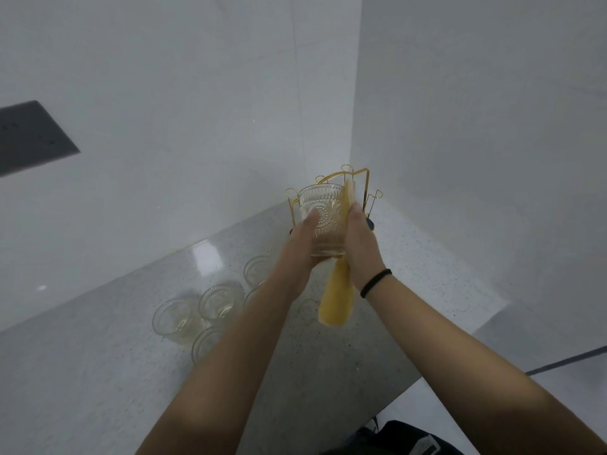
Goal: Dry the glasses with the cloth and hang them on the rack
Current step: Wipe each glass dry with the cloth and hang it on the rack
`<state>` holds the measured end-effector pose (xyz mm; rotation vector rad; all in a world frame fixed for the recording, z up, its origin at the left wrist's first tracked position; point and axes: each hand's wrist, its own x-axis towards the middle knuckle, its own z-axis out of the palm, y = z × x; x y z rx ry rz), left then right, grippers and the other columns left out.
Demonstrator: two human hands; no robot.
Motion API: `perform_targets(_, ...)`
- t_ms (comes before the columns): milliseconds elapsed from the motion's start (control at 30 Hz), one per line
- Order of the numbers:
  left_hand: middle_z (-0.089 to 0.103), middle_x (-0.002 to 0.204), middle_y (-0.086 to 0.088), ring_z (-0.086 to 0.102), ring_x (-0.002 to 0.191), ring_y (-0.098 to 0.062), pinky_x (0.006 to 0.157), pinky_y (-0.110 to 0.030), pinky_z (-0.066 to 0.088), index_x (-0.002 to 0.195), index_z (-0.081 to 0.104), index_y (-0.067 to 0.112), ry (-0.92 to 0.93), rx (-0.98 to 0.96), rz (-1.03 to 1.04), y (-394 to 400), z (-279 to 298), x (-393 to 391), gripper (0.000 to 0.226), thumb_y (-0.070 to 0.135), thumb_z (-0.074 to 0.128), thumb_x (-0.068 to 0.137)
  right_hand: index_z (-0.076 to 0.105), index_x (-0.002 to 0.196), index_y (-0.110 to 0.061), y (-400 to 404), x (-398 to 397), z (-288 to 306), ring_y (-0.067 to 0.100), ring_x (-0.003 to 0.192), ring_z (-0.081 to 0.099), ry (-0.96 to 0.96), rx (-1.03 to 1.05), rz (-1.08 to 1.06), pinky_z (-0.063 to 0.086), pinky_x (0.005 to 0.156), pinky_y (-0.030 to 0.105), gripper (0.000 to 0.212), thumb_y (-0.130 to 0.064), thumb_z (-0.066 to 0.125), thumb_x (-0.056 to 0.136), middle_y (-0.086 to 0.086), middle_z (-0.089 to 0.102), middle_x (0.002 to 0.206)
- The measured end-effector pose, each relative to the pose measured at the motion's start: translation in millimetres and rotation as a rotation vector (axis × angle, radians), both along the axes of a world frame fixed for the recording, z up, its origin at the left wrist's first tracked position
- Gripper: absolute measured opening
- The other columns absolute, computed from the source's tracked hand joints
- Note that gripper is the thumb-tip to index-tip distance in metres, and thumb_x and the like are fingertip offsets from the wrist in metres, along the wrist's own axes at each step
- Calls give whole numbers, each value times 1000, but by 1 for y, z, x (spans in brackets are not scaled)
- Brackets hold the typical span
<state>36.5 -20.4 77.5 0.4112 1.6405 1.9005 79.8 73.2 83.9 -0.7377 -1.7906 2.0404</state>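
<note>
Both hands, the left hand and right hand, gripped an upright glass against the yellow cloth, before the gold rack, above the desk.

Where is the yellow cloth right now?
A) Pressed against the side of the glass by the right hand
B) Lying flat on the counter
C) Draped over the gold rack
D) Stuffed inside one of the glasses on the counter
A: the right hand holds the yellow cloth against the side of the raised glass, its loose end hanging below, while the left hand holds the glass from the other side.
</note>
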Motion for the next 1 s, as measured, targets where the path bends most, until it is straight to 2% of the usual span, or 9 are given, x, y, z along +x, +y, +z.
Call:
perform_targets(100,70,114,-6,67,105,-25,87,-39,56,121,58,23,94,22,9,2,0,-1,42,52,51,92,19,144,-41,-13,11,-4,8,124,43,117,184,71,41,96,20,51,-55,20,94,-8,36,146)
perform_targets(200,62,125,-9,65,110,-26,95,-46,53,136,36,16,39,-1,175,1,-3,0,78,53,68,75,17,145,-37,-17,17,-7,1,120,39,144,201,92,37,84,2,48,-44,20,98,-10,34,145)
perform_targets(300,69,115,-8,69,101,-25,81,-38,57,128,50,16,12,30,85,2,-6,3,51,50,53,91,51,124,-22,-2,7,6,5,89,61,51,-20,14,51,64,12,48,-48,20,98,-5,64,103)
perform_targets(367,73,107,-4,71,97,-24,76,-36,58,118,59,23,-22,43,34,3,-2,4,37,48,44,95,56,110,-15,4,2,7,7,78,60,-18,-126,-29,50,60,17,49,-46,21,98,-4,64,86)
perform_targets(500,70,116,-9,68,105,-29,86,-46,57,118,60,24,-19,39,-15,0,1,3,48,51,64,79,45,132,-27,-5,5,-3,18,107,61,-13,41,65,50,93,39,62,-63,19,89,2,61,121)
perform_targets(633,71,109,-6,70,99,-27,80,-42,58,113,60,25,-36,-26,-120,-5,2,-2,41,42,72,77,51,123,-28,6,9,4,23,102,63,67,1,-3,52,89,47,59,-66,29,84,3,65,111)
perform_targets(767,69,107,-8,69,93,-24,74,-40,58,113,59,20,-82,-134,-194,-15,3,-10,45,41,68,74,56,89,-26,20,12,13,18,81,55,110,218,72,48,78,38,33,-48,32,95,10,56,86)
perform_targets(867,70,103,-8,71,85,-21,65,-34,57,110,61,18,-36,-204,-173,-22,7,-17,48,40,72,69,58,92,-22,31,16,22,13,80,52,22,281,277,44,74,25,30,-38,33,98,2,57,87)
perform_targets(1000,72,93,-5,71,78,-20,62,-31,56,100,67,20,100,-298,-141,-28,12,-26,40,36,80,65,60,109,-11,47,17,31,14,92,54,-157,356,496,42,94,37,43,-42,34,96,7,62,97)
